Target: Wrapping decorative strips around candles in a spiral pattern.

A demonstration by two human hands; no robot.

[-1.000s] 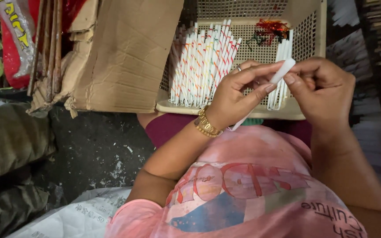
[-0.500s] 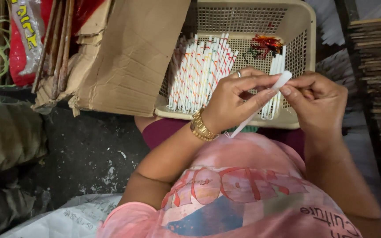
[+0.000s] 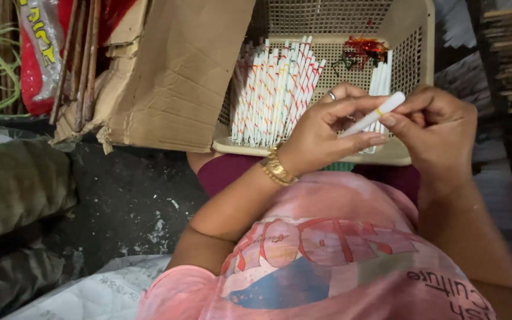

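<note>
Head view: basket [image 3: 413, 53] holds striped paper sticks [image 3: 274, 95].

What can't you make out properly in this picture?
- White tube: its lower end is hidden behind the left hand; the right hand covers the top end.
- Red tangle in the basket: too small to identify.
- Striped tubes: their far ends are blocked by the cardboard box.

I see the basket [image 3: 413, 53] ahead of my lap, sticks [image 3: 274, 95] lying inside it, the cardboard box [image 3: 179, 71] to its left.
</note>
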